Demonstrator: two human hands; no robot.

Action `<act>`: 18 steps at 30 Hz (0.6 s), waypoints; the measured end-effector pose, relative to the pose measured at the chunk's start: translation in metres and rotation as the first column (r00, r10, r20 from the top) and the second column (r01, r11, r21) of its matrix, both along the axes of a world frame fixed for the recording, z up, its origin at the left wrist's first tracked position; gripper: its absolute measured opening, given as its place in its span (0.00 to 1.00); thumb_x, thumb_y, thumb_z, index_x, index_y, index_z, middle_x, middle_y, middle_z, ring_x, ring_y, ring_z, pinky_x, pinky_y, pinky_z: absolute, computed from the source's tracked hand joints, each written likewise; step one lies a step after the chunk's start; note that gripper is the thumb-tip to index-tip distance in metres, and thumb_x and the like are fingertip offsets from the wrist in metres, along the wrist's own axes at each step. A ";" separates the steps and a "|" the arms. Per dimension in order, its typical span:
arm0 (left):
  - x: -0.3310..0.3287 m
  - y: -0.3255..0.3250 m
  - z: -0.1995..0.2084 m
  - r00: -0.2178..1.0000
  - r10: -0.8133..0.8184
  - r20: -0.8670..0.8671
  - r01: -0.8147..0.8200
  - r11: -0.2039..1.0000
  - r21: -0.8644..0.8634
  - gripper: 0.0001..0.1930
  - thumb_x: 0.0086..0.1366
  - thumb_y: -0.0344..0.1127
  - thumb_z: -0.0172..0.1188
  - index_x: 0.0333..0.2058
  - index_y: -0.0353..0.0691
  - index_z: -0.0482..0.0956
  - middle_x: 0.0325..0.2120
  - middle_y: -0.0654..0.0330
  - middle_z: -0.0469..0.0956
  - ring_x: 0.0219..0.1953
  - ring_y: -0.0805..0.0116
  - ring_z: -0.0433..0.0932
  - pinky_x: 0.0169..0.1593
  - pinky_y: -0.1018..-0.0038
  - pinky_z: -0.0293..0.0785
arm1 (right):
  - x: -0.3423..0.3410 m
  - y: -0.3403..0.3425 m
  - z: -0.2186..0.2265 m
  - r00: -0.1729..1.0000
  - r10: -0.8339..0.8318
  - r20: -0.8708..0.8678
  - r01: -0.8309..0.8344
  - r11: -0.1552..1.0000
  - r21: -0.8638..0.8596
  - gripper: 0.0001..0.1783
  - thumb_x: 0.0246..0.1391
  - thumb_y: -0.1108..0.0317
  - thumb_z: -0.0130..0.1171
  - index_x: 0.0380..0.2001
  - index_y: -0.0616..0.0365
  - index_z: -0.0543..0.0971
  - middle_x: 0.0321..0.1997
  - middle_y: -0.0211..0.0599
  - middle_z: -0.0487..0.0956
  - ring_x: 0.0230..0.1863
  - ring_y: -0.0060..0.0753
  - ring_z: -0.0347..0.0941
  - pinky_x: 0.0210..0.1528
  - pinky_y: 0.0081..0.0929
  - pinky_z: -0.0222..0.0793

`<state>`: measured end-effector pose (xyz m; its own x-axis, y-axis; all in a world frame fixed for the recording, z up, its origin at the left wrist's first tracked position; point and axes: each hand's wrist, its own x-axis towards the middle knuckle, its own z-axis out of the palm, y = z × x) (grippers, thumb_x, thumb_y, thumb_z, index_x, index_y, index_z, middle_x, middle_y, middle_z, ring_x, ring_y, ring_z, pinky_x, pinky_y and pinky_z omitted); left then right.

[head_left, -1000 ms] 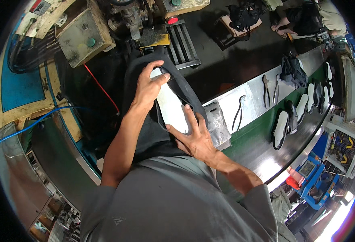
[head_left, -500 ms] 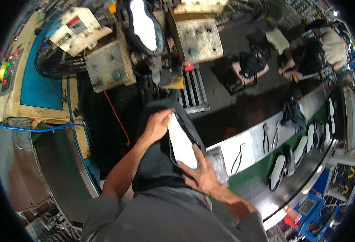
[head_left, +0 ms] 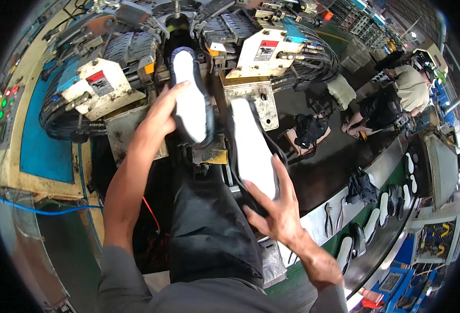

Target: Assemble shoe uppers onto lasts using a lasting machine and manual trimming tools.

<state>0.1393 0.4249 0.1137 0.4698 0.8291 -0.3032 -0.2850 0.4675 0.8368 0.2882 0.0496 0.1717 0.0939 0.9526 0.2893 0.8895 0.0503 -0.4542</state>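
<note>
Sole-up in the machine sits a dark shoe upper [head_left: 209,112] with a white insole board [head_left: 191,107] facing me. My left hand [head_left: 162,112] grips its left side, one finger laid over the white board and the others partly hidden. In my right hand [head_left: 279,211] is a second dark shoe upper [head_left: 233,151], also with a white bottom [head_left: 253,151]. That hand holds it near its lower end, fingers spread along its sides. The held upper tilts up beside the machine, to the right of the clamped one and apart from it.
Metal clamp blocks and white guard plates [head_left: 258,52] flank the machine's middle. A control panel [head_left: 3,112] with lit buttons stands at left. On the right, a conveyor [head_left: 313,281] carries several shoes beside a ledge with pliers [head_left: 334,216]. A person [head_left: 410,91] sits farther back.
My left hand has left the shoe upper at my lap and reached the one in the machine. My right hand has lifted its upper forward; the view has tipped up toward the machine.
</note>
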 end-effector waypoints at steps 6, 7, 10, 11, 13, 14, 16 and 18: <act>-0.119 -0.107 0.043 0.991 -0.081 0.106 0.077 0.996 0.036 0.39 0.73 0.46 0.62 0.76 0.31 0.64 0.63 0.41 0.79 0.59 0.46 0.85 0.63 0.53 0.84 | -0.001 0.155 0.002 0.994 0.099 0.048 -0.104 0.988 0.113 0.41 0.54 0.60 0.77 0.73 0.32 0.79 0.86 0.70 0.47 0.74 0.84 0.64 0.74 0.64 0.70; -0.132 -0.134 0.053 0.973 -0.098 0.210 0.084 0.993 0.077 0.43 0.73 0.48 0.62 0.77 0.28 0.59 0.67 0.34 0.75 0.61 0.36 0.84 0.65 0.47 0.84 | -0.004 0.175 -0.007 0.994 0.099 0.047 -0.106 0.982 0.159 0.41 0.55 0.61 0.76 0.73 0.32 0.78 0.85 0.70 0.47 0.73 0.85 0.65 0.74 0.65 0.70; -0.178 -0.180 0.036 0.940 -0.072 0.332 0.094 0.994 -0.051 0.61 0.69 0.77 0.61 0.80 0.31 0.51 0.69 0.27 0.70 0.64 0.31 0.81 0.63 0.35 0.83 | -0.015 0.212 -0.026 0.995 0.095 -0.015 -0.090 0.980 0.179 0.40 0.56 0.60 0.76 0.73 0.32 0.78 0.86 0.70 0.47 0.72 0.85 0.65 0.74 0.65 0.70; -0.189 -0.191 0.029 0.913 -0.033 0.406 0.077 0.993 -0.093 0.63 0.68 0.79 0.61 0.81 0.31 0.50 0.69 0.27 0.70 0.65 0.30 0.80 0.63 0.33 0.82 | -0.020 0.219 -0.033 0.996 0.073 -0.052 -0.065 0.988 0.141 0.40 0.57 0.60 0.76 0.73 0.33 0.78 0.86 0.70 0.46 0.73 0.85 0.64 0.73 0.64 0.70; -0.210 -0.214 0.006 0.920 0.023 0.391 0.034 0.990 -0.137 0.62 0.69 0.79 0.59 0.80 0.31 0.51 0.70 0.27 0.69 0.65 0.30 0.80 0.63 0.31 0.82 | -0.031 0.226 -0.048 0.994 0.060 -0.092 -0.051 0.993 0.102 0.39 0.58 0.60 0.75 0.74 0.33 0.78 0.86 0.70 0.46 0.73 0.85 0.64 0.73 0.64 0.71; -0.220 -0.222 -0.007 0.923 0.067 0.379 0.004 0.983 -0.182 0.61 0.70 0.80 0.57 0.80 0.31 0.51 0.70 0.26 0.69 0.65 0.29 0.79 0.63 0.30 0.82 | -0.036 0.226 -0.057 0.997 0.044 -0.058 -0.036 0.991 0.129 0.40 0.58 0.60 0.75 0.74 0.33 0.77 0.86 0.70 0.46 0.73 0.85 0.63 0.73 0.64 0.71; -0.231 -0.233 -0.024 0.917 0.079 0.391 0.022 0.969 -0.247 0.59 0.72 0.79 0.54 0.80 0.32 0.54 0.68 0.28 0.71 0.63 0.30 0.81 0.61 0.33 0.84 | -0.044 0.223 -0.056 0.998 0.004 -0.065 0.005 0.991 0.136 0.41 0.58 0.57 0.76 0.75 0.35 0.76 0.86 0.70 0.47 0.76 0.85 0.59 0.74 0.64 0.70; -0.237 -0.246 -0.034 0.923 0.092 0.374 0.036 0.946 -0.322 0.55 0.74 0.78 0.50 0.79 0.34 0.59 0.64 0.30 0.76 0.61 0.30 0.84 0.59 0.36 0.86 | -0.046 0.219 -0.048 0.990 -0.009 0.143 -0.017 0.983 0.182 0.41 0.59 0.54 0.76 0.75 0.37 0.76 0.85 0.69 0.49 0.78 0.83 0.58 0.75 0.63 0.69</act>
